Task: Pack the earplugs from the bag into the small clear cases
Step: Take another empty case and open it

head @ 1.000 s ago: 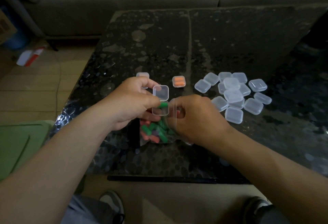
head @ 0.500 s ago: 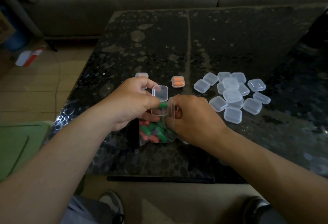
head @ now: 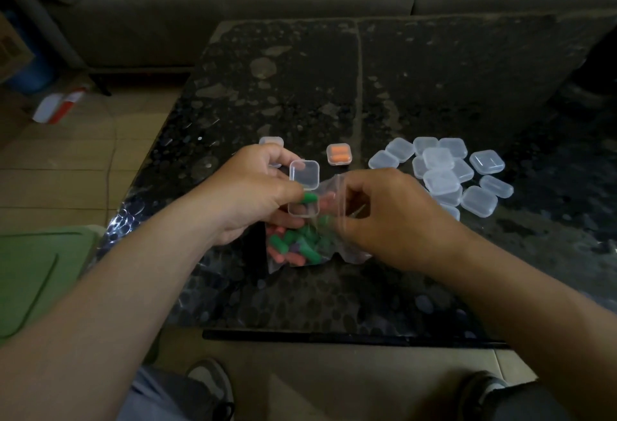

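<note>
On the dark speckled table (head: 434, 86), little has shifted — the left hand (head: 253, 193) is still pinching the open case (head: 303, 192) with a green earplug (head: 310, 198); the right hand (head: 390, 217) keeps gripping the bag (head: 300, 247) — second plug pending.

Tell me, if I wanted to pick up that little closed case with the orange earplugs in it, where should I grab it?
Probably by its two opposite side edges, coming straight down from above. The orange-filled case lies flat and shut on the table, standing alone between the left hand and the pile of empty cases, so both sides are free. Its lid looks smooth, so pinching the edges seems surer.
</note>
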Demonstrator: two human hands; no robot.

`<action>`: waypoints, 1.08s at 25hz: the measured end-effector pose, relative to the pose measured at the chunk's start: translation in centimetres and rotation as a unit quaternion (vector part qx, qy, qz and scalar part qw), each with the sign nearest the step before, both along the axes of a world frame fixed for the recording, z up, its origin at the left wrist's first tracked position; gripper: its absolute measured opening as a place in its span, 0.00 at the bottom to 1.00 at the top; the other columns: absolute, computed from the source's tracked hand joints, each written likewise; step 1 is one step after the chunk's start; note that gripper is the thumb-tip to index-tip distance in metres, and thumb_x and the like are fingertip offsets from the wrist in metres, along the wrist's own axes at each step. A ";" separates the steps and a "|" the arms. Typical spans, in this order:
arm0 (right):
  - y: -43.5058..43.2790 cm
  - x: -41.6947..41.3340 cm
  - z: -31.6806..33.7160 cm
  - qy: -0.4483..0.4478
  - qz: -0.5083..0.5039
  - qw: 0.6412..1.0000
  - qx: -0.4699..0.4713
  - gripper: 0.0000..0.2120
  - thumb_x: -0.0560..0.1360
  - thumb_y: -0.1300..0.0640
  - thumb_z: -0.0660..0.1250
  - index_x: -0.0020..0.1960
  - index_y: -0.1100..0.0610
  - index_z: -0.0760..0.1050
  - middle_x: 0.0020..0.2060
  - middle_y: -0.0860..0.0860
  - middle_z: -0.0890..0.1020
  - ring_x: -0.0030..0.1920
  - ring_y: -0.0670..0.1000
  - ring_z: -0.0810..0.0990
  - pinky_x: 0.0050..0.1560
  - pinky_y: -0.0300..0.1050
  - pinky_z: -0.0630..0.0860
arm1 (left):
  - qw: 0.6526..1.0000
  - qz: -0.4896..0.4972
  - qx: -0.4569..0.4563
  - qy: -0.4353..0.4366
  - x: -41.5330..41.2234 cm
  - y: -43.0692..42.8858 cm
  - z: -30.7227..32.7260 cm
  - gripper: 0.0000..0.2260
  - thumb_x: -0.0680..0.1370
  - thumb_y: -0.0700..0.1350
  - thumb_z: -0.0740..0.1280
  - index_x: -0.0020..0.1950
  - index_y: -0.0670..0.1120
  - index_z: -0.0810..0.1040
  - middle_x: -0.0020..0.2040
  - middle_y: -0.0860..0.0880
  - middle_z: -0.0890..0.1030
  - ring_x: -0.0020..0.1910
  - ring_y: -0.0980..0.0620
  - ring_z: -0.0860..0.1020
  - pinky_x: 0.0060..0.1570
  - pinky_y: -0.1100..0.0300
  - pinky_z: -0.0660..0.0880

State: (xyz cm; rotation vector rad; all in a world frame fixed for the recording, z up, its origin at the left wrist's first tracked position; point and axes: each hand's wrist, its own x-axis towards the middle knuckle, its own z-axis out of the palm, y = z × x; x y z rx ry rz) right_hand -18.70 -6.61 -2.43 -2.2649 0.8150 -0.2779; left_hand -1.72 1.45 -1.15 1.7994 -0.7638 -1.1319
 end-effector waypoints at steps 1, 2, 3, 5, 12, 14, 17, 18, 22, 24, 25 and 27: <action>-0.2 -0.2 0.3 -0.004 -0.007 1.000 -0.002 0.02 0.74 0.58 0.74 0.45 0.52 0.82 0.39 0.45 0.84 0.41 0.43 0.83 0.43 0.46 0.83 | 1.000 0.002 -0.001 0.002 0.0 0.0 0.0 0.12 0.78 0.32 0.71 0.59 0.44 0.78 0.49 0.41 0.86 0.40 0.50 0.87 0.34 0.58 0.82; -0.5 -0.5 0.6 -0.010 -0.016 1.000 0.000 0.03 0.73 0.59 0.75 0.44 0.52 0.82 0.39 0.45 0.84 0.40 0.43 0.83 0.43 0.45 0.83 | 1.000 0.004 -0.002 0.005 -0.1 0.0 0.0 0.12 0.78 0.32 0.71 0.59 0.43 0.78 0.48 0.41 0.86 0.39 0.50 0.87 0.34 0.58 0.82; -0.8 -0.7 0.9 -0.016 -0.024 1.000 0.005 0.05 0.73 0.60 0.75 0.43 0.52 0.82 0.38 0.45 0.84 0.40 0.42 0.83 0.42 0.44 0.83 | 1.000 0.006 -0.003 0.008 -0.1 0.0 0.1 0.12 0.78 0.31 0.71 0.59 0.43 0.78 0.48 0.41 0.86 0.38 0.50 0.87 0.34 0.57 0.82; -1.1 -1.0 1.4 -0.040 -0.041 0.998 0.019 0.07 0.72 0.62 0.75 0.43 0.51 0.81 0.38 0.46 0.84 0.39 0.42 0.82 0.41 0.43 0.83 | 1.000 0.011 -0.007 0.014 -0.2 0.0 0.3 0.12 0.78 0.31 0.71 0.58 0.42 0.78 0.48 0.41 0.85 0.37 0.50 0.86 0.34 0.57 0.83; -1.0 -1.1 1.9 -0.159 -0.092 0.983 -0.015 0.10 0.74 0.64 0.70 0.47 0.49 0.80 0.39 0.46 0.82 0.40 0.45 0.83 0.40 0.44 0.82 | 0.999 0.024 -0.037 0.023 -0.7 -0.1 0.7 0.12 0.77 0.30 0.71 0.58 0.41 0.80 0.48 0.45 0.85 0.38 0.51 0.87 0.34 0.60 0.81; -0.6 -1.2 2.1 -0.176 -0.070 0.981 -0.049 0.11 0.74 0.64 0.71 0.51 0.49 0.80 0.42 0.43 0.81 0.44 0.43 0.82 0.44 0.39 0.80 | 0.998 0.018 -0.047 0.040 -0.9 0.0 0.7 0.12 0.76 0.30 0.72 0.56 0.41 0.80 0.44 0.44 0.85 0.38 0.50 0.86 0.35 0.59 0.81; -0.1 -1.1 2.0 -0.179 -0.048 0.980 -0.066 0.12 0.74 0.63 0.73 0.50 0.48 0.80 0.42 0.40 0.81 0.47 0.39 0.80 0.48 0.31 0.78 | 0.995 0.008 -0.062 0.081 -1.1 0.2 1.0 0.11 0.75 0.30 0.73 0.55 0.40 0.80 0.41 0.43 0.86 0.40 0.47 0.87 0.38 0.54 0.83; 0.0 -1.0 2.0 -0.176 -0.044 0.981 -0.069 0.11 0.73 0.63 0.73 0.49 0.48 0.80 0.42 0.39 0.81 0.48 0.39 0.80 0.48 0.31 0.77 | 0.993 0.004 -0.068 0.100 -1.2 0.2 1.2 0.12 0.74 0.31 0.74 0.55 0.39 0.79 0.42 0.42 0.87 0.40 0.46 0.87 0.38 0.53 0.83; 0.0 -1.1 1.8 -0.162 -0.028 0.983 -0.078 0.10 0.73 0.62 0.74 0.50 0.49 0.81 0.41 0.39 0.81 0.47 0.38 0.81 0.48 0.31 0.78 | 0.983 0.004 -0.080 0.164 -1.3 0.3 1.7 0.17 0.67 0.36 0.75 0.55 0.39 0.79 0.45 0.43 0.87 0.40 0.45 0.87 0.39 0.54 0.84; 0.0 -1.1 1.7 -0.165 -0.025 0.983 -0.079 0.10 0.73 0.62 0.75 0.50 0.50 0.82 0.41 0.38 0.81 0.47 0.39 0.81 0.48 0.31 0.78 | 0.982 0.008 -0.078 0.173 -1.3 0.3 1.7 0.14 0.71 0.33 0.73 0.56 0.39 0.79 0.44 0.42 0.87 0.40 0.44 0.87 0.39 0.54 0.84; 0.1 -1.0 1.7 -0.166 -0.023 0.983 -0.079 0.10 0.73 0.62 0.75 0.50 0.51 0.82 0.41 0.38 0.81 0.47 0.39 0.81 0.49 0.32 0.79 | 0.982 0.012 -0.076 0.175 -1.3 0.2 1.6 0.13 0.74 0.32 0.72 0.57 0.38 0.79 0.44 0.41 0.87 0.40 0.43 0.87 0.40 0.54 0.85; 0.2 -1.0 1.6 -0.163 -0.021 0.984 -0.075 0.10 0.73 0.62 0.75 0.51 0.51 0.82 0.41 0.38 0.81 0.48 0.39 0.81 0.50 0.33 0.79 | 0.981 0.020 -0.073 0.178 -1.2 0.2 1.5 0.12 0.76 0.31 0.71 0.59 0.36 0.78 0.46 0.40 0.87 0.42 0.42 0.87 0.41 0.53 0.85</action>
